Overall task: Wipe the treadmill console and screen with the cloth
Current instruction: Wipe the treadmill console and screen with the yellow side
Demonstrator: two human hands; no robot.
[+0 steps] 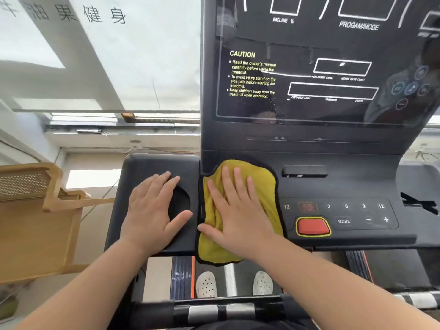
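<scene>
Yellow microfibre cloth [240,210] lies flat on treadmill console [345,186], left of the red stop button [312,226].
Right hand [234,210] spread, pressing cloth; left hand [152,210] spread by cupholder [179,203]. Cloth looks soft, light, floppy, so keep your palm flat; droplets on screen [321,67].

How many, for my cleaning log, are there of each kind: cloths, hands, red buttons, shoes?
Yellow cloth: 1
Hands: 2, left hand and right hand
Red button: 1
White shoes: 2
Total: 6
</scene>
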